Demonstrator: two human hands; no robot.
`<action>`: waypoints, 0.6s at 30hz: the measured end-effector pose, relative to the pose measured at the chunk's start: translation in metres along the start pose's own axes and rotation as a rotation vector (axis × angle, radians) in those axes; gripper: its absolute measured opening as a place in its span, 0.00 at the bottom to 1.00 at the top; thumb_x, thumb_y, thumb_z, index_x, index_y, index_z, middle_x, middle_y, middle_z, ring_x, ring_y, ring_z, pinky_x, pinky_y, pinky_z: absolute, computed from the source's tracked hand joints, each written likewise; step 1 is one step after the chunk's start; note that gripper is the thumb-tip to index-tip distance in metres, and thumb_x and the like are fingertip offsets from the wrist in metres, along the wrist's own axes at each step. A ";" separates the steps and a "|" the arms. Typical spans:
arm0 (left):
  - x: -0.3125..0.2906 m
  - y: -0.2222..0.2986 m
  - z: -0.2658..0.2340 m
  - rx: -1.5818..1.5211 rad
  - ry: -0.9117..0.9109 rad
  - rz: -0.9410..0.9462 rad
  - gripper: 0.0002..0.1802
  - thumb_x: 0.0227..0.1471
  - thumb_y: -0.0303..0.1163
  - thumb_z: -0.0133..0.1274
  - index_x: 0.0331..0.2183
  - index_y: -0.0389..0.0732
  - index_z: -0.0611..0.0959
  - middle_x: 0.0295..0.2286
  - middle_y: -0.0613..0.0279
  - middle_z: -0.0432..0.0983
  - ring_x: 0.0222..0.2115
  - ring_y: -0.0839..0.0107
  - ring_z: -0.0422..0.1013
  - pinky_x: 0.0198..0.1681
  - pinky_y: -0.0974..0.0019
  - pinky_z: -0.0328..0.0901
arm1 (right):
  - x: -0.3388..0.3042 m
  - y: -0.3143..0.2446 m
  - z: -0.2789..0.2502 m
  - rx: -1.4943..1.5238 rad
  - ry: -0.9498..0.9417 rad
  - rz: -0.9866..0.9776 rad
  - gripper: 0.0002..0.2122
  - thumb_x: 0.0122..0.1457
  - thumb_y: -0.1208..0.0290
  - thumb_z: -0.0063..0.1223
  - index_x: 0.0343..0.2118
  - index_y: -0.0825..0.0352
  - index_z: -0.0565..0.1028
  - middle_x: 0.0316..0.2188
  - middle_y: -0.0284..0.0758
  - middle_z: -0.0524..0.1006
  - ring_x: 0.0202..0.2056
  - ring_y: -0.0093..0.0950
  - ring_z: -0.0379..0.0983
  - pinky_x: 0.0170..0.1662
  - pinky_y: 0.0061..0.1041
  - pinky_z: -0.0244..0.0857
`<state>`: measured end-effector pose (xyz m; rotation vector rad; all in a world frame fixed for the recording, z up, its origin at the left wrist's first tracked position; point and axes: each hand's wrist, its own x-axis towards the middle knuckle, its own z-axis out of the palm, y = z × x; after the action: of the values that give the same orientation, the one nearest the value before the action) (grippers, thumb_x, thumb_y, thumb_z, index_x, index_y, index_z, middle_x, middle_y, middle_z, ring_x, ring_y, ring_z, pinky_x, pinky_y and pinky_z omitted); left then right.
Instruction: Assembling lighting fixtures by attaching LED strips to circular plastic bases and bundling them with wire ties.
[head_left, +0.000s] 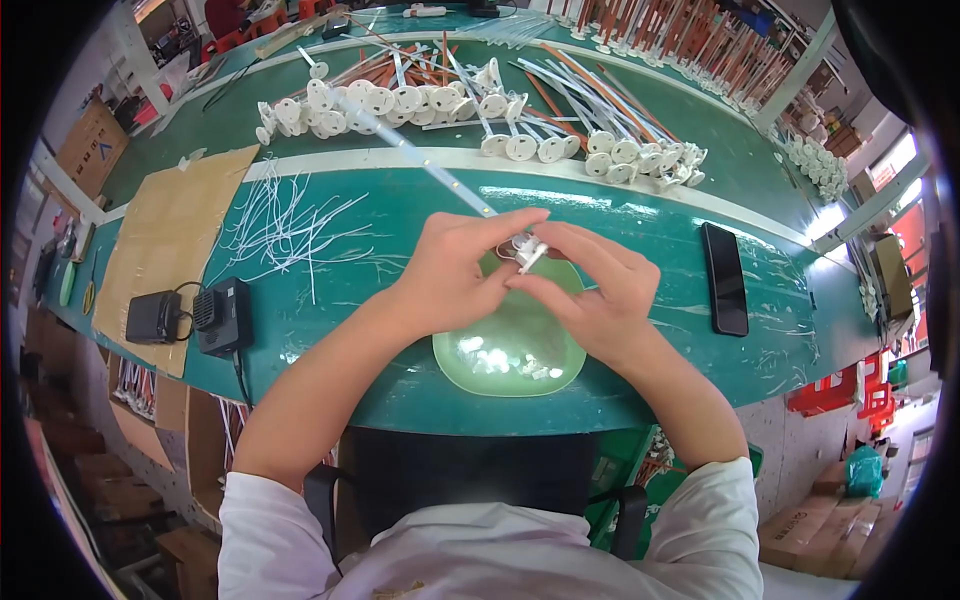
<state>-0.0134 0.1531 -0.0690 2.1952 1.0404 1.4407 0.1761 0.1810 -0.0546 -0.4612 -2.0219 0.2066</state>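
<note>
Over the green bowl, both hands meet at a small white plastic fitting with thin wires around it. My left hand pinches the lower end of a clear LED light strip, which slants up and away to the left. With thumb and fingertips, my right hand grips the white fitting. The fingers partly hide where strip and fitting meet. In the bowl lie several small shiny pale pieces.
Loose white wires lie at the left, beside a cardboard sheet and a black boxy device. A black phone rests at the right. Strips with round white bases are heaped behind a pale ledge.
</note>
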 end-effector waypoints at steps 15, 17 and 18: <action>-0.001 -0.002 0.001 0.010 -0.002 0.081 0.30 0.44 0.25 0.63 0.51 0.41 0.78 0.24 0.53 0.79 0.25 0.60 0.78 0.30 0.64 0.71 | 0.000 0.005 -0.006 -0.118 0.034 -0.162 0.13 0.42 0.81 0.66 0.34 0.68 0.82 0.31 0.39 0.83 0.30 0.31 0.81 0.34 0.22 0.75; -0.002 0.007 -0.001 -0.012 -0.041 -0.096 0.30 0.43 0.21 0.62 0.51 0.39 0.78 0.32 0.53 0.83 0.34 0.65 0.81 0.39 0.67 0.74 | -0.001 0.004 -0.007 -0.134 0.043 -0.163 0.12 0.42 0.82 0.65 0.34 0.69 0.82 0.31 0.38 0.83 0.29 0.30 0.81 0.34 0.22 0.75; -0.001 0.009 -0.001 -0.013 -0.041 -0.098 0.30 0.43 0.21 0.62 0.51 0.39 0.78 0.32 0.53 0.83 0.34 0.65 0.81 0.39 0.67 0.74 | 0.000 0.003 -0.007 -0.102 0.027 -0.147 0.11 0.43 0.82 0.65 0.33 0.69 0.82 0.30 0.38 0.83 0.29 0.30 0.81 0.34 0.22 0.75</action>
<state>-0.0112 0.1459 -0.0637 2.1250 1.1050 1.3506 0.1833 0.1837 -0.0519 -0.3741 -2.0369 0.0072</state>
